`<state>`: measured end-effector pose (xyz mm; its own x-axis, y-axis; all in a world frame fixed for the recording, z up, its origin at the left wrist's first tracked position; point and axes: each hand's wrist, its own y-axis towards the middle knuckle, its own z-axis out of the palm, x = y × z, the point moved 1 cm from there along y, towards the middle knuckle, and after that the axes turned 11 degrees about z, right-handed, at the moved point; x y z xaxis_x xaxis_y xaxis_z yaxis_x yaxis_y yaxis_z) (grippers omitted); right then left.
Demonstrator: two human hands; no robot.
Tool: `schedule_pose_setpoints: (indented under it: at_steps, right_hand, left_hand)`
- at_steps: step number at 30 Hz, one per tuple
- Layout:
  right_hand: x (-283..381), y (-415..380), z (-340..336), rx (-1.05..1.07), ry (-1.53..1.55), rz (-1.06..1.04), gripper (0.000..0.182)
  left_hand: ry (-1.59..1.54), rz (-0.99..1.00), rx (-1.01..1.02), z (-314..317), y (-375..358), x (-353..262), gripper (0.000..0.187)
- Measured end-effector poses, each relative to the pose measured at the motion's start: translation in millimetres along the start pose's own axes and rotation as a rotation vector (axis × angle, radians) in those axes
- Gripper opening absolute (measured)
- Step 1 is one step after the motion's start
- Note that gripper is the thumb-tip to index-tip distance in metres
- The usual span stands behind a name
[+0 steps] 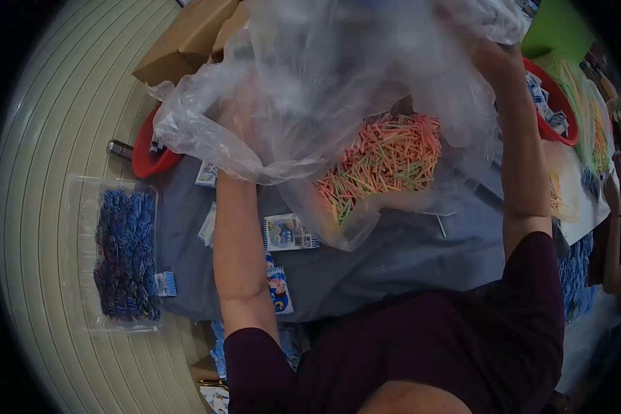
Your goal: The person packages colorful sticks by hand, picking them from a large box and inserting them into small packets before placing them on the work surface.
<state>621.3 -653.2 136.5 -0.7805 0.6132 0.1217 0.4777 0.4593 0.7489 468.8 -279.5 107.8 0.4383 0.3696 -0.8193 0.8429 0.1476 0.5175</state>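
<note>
A large clear plastic bag (303, 90) spreads across the upper middle, partly blurred and raised between my arms. My right hand (493, 58) grips its bunched edge at the upper right. My left hand (243, 103) shows only dimly through the film on the left, its fingers hidden by the folds. Below the bag's opening lies a heap of thin sticks (386, 162) in pink, orange and pale green, partly covered by the plastic.
Small printed packets (290, 232) lie on the grey cloth (393, 262). Red basins (148, 148) stand on both sides. A clear tray (83, 241) of dark blue packets sits left. A cardboard box (186, 41) is at the back. Another person's arm (614, 241) shows at right.
</note>
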Motion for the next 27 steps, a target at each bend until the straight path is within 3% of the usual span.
schedule_pose_setpoints:
  at_steps: [2,3,5,6,8,10,12,15,19,20,21,22,23,26,27]
  right_hand:
    - [23.6,5.3,5.6,0.047,0.284,0.152,0.043]
    - [40.1,8.3,9.5,0.068,0.428,0.226,0.042]
    - [70.5,13.5,13.2,0.102,0.713,0.359,0.041]
    - [79.5,15.8,11.8,0.115,0.855,0.41,0.04]
    - [94.2,12.5,27.5,-0.021,0.61,-0.048,0.035]
    - [117.1,2.4,43.0,0.037,0.53,-0.133,0.03]
    - [128.3,-17.1,72.3,0.193,0.216,-0.22,0.035]
    - [145.0,-20.8,102.7,0.223,-0.002,-0.336,0.042]
    - [124.1,-7.8,126.4,0.299,-0.083,-0.204,0.051]
    - [117.5,-6.7,133.5,0.351,0.062,-0.155,0.042]
    - [106.2,-8.0,146.7,0.349,0.064,-0.158,0.042]
    - [95.5,-8.9,160.4,0.478,-0.029,-0.142,0.033]
    - [85.1,-11.9,172.5,0.606,-0.124,-0.124,0.025]
    - [80.9,-6.3,176.5,0.662,-0.217,0.048,0.016]
    - [81.1,-4.6,177.6,0.662,-0.215,0.048,0.016]
  left_hand:
    - [0.277,0.205,0.061,-9.0,6.0,31.1,0.042]
    - [0.277,0.21,0.062,-23.8,2.8,99.5,0.042]
    - [0.64,0.636,0.324,-34.0,36.0,233.7,0.04]
    - [0.649,0.656,0.31,-31.2,37.9,205.9,0.04]
    - [0.613,0.261,0.547,-14.5,24.8,108.5,0.036]
    - [0.266,-0.155,0.517,-2.5,24.6,67.8,0.039]
    - [0.389,-0.022,0.566,3.6,25.5,71.4,0.04]
    - [0.712,0.303,0.783,18.0,32.3,92.0,0.041]
    - [1.129,0.715,1.055,33.7,36.4,107.1,0.043]
    - [1.132,0.712,1.051,36.7,34.2,107.9,0.043]
    - [0.494,0.196,0.985,39.0,33.2,100.8,0.048]
    - [-0.142,-0.294,0.822,39.7,32.3,95.2,0.054]
    - [-0.141,-0.294,0.824,37.4,33.0,91.9,0.054]
    - [-0.11,-0.462,0.763,29.9,30.4,73.7,0.064]
    - [0.285,-0.264,0.573,27.7,25.3,52.3,0.063]
